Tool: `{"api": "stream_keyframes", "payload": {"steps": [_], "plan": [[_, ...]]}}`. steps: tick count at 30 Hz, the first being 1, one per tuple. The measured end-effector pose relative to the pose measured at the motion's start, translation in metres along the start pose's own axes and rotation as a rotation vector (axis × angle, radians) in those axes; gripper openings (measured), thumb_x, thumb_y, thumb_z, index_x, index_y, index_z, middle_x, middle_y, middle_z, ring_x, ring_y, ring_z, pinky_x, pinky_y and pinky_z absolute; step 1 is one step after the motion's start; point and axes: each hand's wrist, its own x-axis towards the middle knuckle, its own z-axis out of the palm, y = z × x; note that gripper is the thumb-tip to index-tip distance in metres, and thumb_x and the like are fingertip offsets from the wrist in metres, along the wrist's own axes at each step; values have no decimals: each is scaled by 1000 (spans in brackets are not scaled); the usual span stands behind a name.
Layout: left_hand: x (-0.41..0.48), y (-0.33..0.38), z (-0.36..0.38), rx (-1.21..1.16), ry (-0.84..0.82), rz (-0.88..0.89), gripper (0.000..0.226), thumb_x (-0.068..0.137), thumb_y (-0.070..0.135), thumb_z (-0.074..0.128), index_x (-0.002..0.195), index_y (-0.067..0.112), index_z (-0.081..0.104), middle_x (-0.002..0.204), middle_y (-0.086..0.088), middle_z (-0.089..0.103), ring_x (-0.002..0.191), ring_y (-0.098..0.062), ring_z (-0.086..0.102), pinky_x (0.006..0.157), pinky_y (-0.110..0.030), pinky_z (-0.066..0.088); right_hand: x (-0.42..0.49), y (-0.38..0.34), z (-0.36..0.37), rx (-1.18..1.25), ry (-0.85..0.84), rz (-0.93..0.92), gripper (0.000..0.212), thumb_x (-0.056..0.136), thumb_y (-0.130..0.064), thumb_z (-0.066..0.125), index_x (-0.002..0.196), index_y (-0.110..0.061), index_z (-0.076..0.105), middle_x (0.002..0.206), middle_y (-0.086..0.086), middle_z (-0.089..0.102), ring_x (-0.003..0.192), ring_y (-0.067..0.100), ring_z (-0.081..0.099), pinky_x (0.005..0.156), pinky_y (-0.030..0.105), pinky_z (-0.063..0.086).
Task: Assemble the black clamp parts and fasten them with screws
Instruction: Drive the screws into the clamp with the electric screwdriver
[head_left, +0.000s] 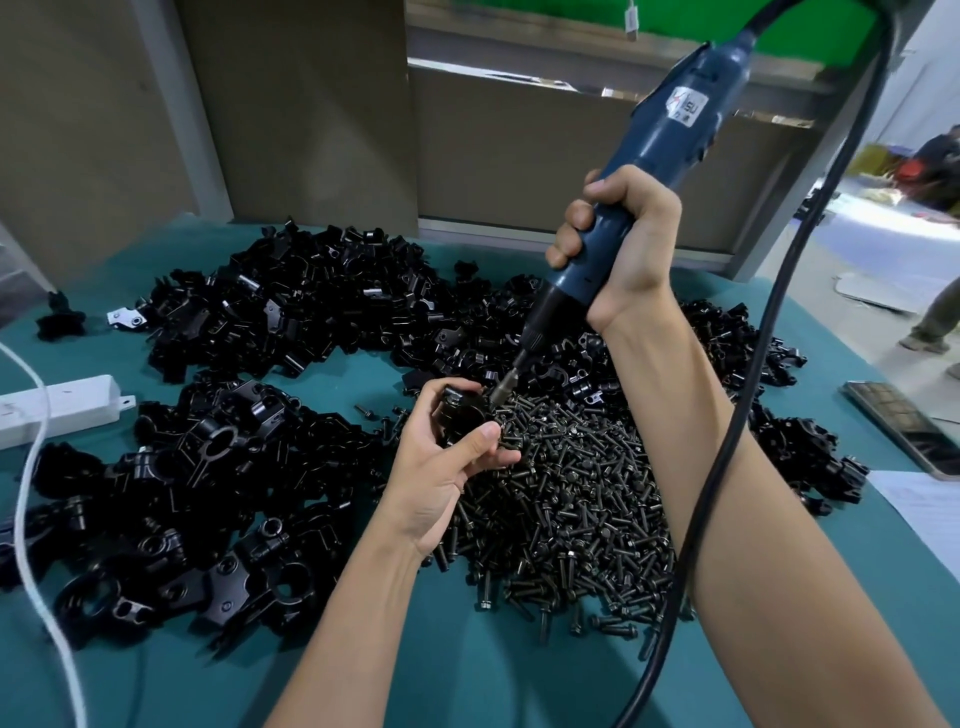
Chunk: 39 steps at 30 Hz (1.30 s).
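1. At the near-left corner of the worktop (467, 675), a heap of assembled clamps (171, 519) is seen. These are judged done, though screws in them cannot be confirmed.
2. At near centre, a big pile of loose screws (571, 509) is spread out, so plenty of fastening is judged left.
3. Over the far-left edge of that pile, one black clamp (462, 410) is held off the worktop. It is pinched by the left hand (441, 467), with thumb and fingers curled round it. Its long axis cannot be told, as it is mostly hidden by fingers.
4. The step in hand is judged to be driving a screw into this clamp: the bit is set against its upper right side. Whether a screw is seated under the bit cannot be told.
5. The electric screwdriver (670, 156) is gripped in a full fist by the right hand (618, 244). Its long axis is tilted: the cord end is up, far and right, and the bit is pointed down, near and left at the clamp.
6. On the far half of the worktop, wide heaps of loose clamp parts (291, 301) are left unassembled, so the task is judged far from finished.
7. At the left edge, a power strip (57, 405) is noted; at the right edge, a phone (904, 431).
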Motion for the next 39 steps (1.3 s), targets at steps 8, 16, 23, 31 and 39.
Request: {"api": "stream_keyframes", "payload": {"steps": [8,16,23,31,39], "plan": [[-1,0,1,-20,18,15,43,77,3,73,115,12,56,76,-2,59,70,-13,62,75,-35,59,1,3,-1,7,-1,14,12,66,-11,54,72,-15,45,53,-1,43,41,15,36,46,23,35],[-1,0,2,-29,26,19,42,76,3,73,113,12,57,77,-4,58,71,-14,61,74,-35,59,0,5,-2,21,9,21,9,71,-9,52,72,-14,45,53,-1,43,40,15,37,45,22,35],[0,0,1,-37,39,24,40,76,3,72,112,13,58,78,-4,57,72,-14,61,73,-33,59,0,5,1,20,2,22,14,81,-4,47,72,-14,44,54,-1,42,41,15,37,46,23,35],[-1,0,0,-50,32,20,40,77,1,72,113,14,58,75,-3,58,71,-14,62,72,-33,59,-1,7,1,13,19,10,14,82,-4,47,72,-14,44,53,0,42,40,15,37,45,23,36],[-1,-1,0,-64,27,16,42,76,1,72,114,13,58,75,-2,58,69,-13,60,72,-33,59,-2,8,1,12,21,-3,13,79,-5,48,71,-14,45,53,-1,42,40,15,37,45,23,36]]}}
